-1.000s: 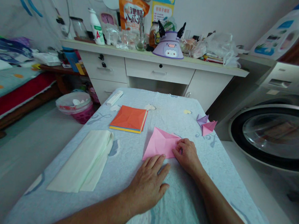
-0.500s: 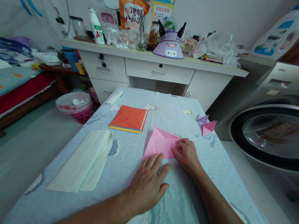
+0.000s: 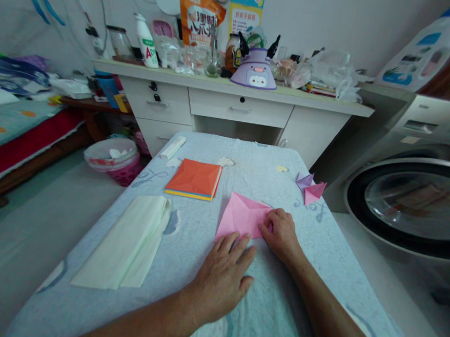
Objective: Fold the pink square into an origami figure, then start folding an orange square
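A creased pink sheet of origami paper (image 3: 244,214) lies on the cloth-covered table. My left hand (image 3: 226,271) rests flat, fingers stretched out, with the fingertips on the paper's near edge. At the right edge, my right hand (image 3: 280,231) has its fingers curled and pinched on the paper's corner, which they partly hide. Left of the pink sheet sits a stack of coloured paper (image 3: 194,178) with an orange sheet on top. Two small folded paper pieces, one purple (image 3: 304,180) and one pink (image 3: 314,193), lie near the table's right edge.
A folded pale green cloth or paper (image 3: 125,243) covers part of the table's left side. Near the far left corner lies a slim white box (image 3: 173,147). A cluttered white desk (image 3: 240,108) stands behind, a washing machine (image 3: 419,202) at right, a pink bin (image 3: 115,161) at left.
My left hand's fingers have shifted slightly on the paper's near edge, the index finger moving a little to the right. The right hand and the paper look almost unchanged.
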`<state>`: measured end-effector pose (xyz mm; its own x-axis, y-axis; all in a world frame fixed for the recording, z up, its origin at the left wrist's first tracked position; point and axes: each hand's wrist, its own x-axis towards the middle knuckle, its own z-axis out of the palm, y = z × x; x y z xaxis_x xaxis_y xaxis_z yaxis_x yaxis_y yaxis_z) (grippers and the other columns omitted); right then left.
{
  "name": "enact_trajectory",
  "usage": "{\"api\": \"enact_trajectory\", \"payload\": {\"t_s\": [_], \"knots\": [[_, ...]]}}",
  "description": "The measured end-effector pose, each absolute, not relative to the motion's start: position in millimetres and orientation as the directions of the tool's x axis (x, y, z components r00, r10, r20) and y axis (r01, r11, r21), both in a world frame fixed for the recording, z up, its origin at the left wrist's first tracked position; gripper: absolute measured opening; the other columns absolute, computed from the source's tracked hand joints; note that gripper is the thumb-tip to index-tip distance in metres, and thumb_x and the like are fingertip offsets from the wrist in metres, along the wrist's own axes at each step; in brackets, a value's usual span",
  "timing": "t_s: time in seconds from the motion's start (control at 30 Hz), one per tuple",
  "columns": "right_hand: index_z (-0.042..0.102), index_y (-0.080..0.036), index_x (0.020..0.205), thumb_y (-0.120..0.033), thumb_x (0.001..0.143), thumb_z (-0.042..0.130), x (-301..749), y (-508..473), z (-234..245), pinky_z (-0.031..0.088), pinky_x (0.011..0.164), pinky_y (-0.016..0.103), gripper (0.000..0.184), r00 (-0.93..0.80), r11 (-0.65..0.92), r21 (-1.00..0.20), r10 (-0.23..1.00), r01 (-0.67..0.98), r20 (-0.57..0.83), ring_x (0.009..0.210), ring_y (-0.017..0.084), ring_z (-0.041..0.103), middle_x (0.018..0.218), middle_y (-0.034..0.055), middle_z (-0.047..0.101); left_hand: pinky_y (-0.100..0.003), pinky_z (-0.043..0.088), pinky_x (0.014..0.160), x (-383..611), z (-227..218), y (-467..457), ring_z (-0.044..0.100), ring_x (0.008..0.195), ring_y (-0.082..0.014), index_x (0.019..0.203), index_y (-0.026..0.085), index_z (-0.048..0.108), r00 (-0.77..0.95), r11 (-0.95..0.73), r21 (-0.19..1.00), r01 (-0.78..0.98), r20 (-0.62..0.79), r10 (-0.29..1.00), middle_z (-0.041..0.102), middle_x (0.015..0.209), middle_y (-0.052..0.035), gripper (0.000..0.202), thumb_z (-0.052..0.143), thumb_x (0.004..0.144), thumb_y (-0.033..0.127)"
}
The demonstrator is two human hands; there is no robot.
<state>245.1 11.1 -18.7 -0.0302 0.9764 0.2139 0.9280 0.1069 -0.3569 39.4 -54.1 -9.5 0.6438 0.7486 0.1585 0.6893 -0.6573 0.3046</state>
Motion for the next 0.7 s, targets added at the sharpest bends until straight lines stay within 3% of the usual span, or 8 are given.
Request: {"api": "enact_trajectory", "payload": {"t_s": [0.17, 0.27, 0.33, 0.43, 0.53, 0.7], "knots": [[0.063, -0.019, 0.089, -0.026, 0.079, 0.064, 244.0, 6.7, -14.7, 0.035, 0.08, 0.035, 0.012, -0.045, 0.136, -0.301, 0.956, 0.944, 0.291, 0.09, 0.024, 0.048, 0.098, 0.008, 0.058, -0.048, 0.029, 0.112, 40.2, -9.1, -53.3, 0.033, 0.134, -0.0289, 0.135, 0.027, 0.045, 0.643, -0.656, 0.305, 0.69, 0.157, 0.749, 0.039, 0.149, -0.0038, 0.048, 0.049, 0.091, 0.047], [0.064, -0.021, 0.085, -0.022, 0.085, 0.059, 239.7, 4.1, -9.0, 0.033, 0.079, 0.034, 0.005, -0.163, 0.232, -0.27, 0.953, 0.934, 0.256, 0.089, 0.022, 0.048, 0.093, 0.0056, 0.059, -0.049, 0.029, 0.111, 40.9, -8.7, -53.0, 0.033, 0.134, -0.0294, 0.135, 0.027, 0.045, 0.644, -0.657, 0.302, 0.69, 0.157, 0.749, 0.04, 0.148, -0.0044, 0.049, 0.049, 0.091, 0.047], [0.063, -0.02, 0.083, -0.02, 0.088, 0.054, 236.3, 2.8, -6.0, 0.033, 0.077, 0.032, 0.01, -0.224, 0.279, -0.274, 0.951, 0.921, 0.214, 0.085, 0.021, 0.049, 0.087, 0.0046, 0.06, -0.049, 0.03, 0.11, 41.3, -8.1, -53.1, 0.034, 0.133, -0.0299, 0.134, 0.027, 0.045, 0.643, -0.657, 0.299, 0.692, 0.16, 0.749, 0.041, 0.147, -0.0049, 0.048, 0.05, 0.091, 0.047], [0.062, -0.019, 0.084, -0.02, 0.088, 0.055, 232.2, 1.0, -5.0, 0.033, 0.077, 0.032, 0.008, -0.218, 0.268, -0.286, 0.956, 0.92, 0.196, 0.085, 0.02, 0.05, 0.087, 0.0044, 0.06, -0.05, 0.031, 0.11, 41.6, -7.1, -53.4, 0.035, 0.133, -0.0305, 0.133, 0.026, 0.047, 0.641, -0.658, 0.292, 0.694, 0.167, 0.749, 0.042, 0.146, -0.0061, 0.048, 0.051, 0.09, 0.046], [0.06, -0.019, 0.087, -0.025, 0.086, 0.057, 229.3, -1.5, -7.0, 0.033, 0.077, 0.033, 0.007, -0.181, 0.232, -0.26, 0.962, 0.938, 0.205, 0.088, 0.022, 0.049, 0.091, 0.005, 0.058, -0.051, 0.032, 0.109, 41.3, -7.4, -54.9, 0.038, 0.132, -0.0308, 0.132, 0.024, 0.048, 0.64, -0.661, 0.265, 0.702, 0.174, 0.749, 0.045, 0.143, -0.009, 0.048, 0.053, 0.089, 0.045], [0.057, -0.018, 0.092, -0.044, 0.086, 0.056, 220.3, -7.3, -8.2, 0.034, 0.081, 0.037, 0.026, -0.146, 0.187, -0.169, 0.963, 0.968, 0.228, 0.09, 0.025, 0.048, 0.096, 0.0086, 0.056, -0.05, 0.038, 0.106, 39.5, -10.7, -60.7, 0.046, 0.126, -0.0324, 0.129, 0.016, 0.051, 0.616, -0.64, 0.153, 0.753, 0.179, 0.767, 0.052, 0.135, -0.0169, 0.047, 0.053, 0.089, 0.041]]}}
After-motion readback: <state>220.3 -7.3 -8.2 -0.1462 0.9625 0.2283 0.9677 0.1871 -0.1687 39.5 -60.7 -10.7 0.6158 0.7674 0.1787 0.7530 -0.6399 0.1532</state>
